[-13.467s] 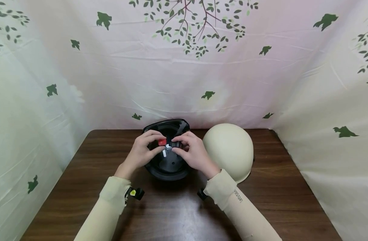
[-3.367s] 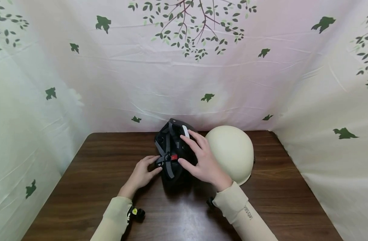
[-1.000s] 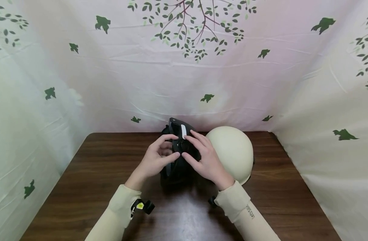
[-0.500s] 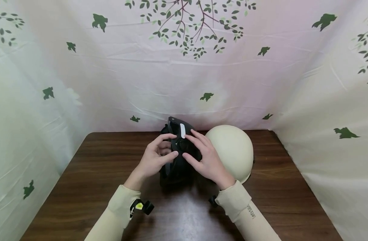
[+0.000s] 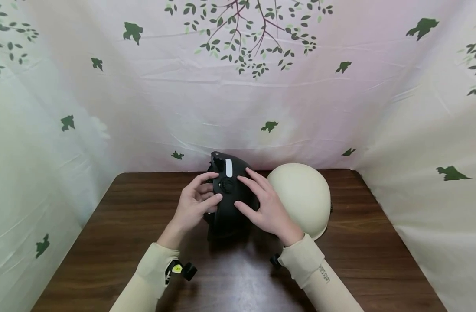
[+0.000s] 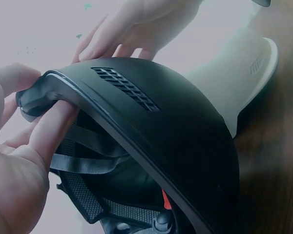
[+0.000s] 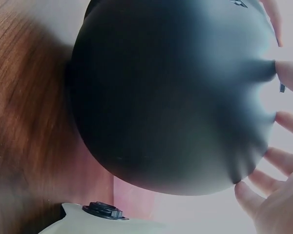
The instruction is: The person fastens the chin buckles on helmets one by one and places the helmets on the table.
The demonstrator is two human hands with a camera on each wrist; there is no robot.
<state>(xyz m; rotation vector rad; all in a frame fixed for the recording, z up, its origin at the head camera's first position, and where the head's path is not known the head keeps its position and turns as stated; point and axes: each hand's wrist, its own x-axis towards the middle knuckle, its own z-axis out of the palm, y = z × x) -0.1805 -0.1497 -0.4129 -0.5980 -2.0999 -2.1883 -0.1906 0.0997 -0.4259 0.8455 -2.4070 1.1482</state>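
A black helmet [image 5: 232, 219] lies on its side, its opening toward the left. A round knob [image 5: 226, 185] and a white label [image 5: 229, 167] show on its shell in the head view. My left hand [image 5: 195, 203] grips the rim; in the left wrist view its fingers [image 6: 53, 129] are curled under the edge. Grey straps [image 6: 88, 164] and a red piece [image 6: 166, 200] show inside. My right hand [image 5: 267, 210] has its fingers spread, the fingertips resting on the shell, as the right wrist view also shows.
A cream helmet [image 5: 300, 199] stands dome up just right of the black one, close to the right forearm. Both are on a dark wooden table [image 5: 144, 199]. A patterned cloth [image 5: 222, 104] hangs right behind the table's back edge.
The black helmet, opening upward at first, was tipped onto its side. Over the last second it rolled leftward, bringing the knob and label further left. My left hand moved slightly left with its rim.
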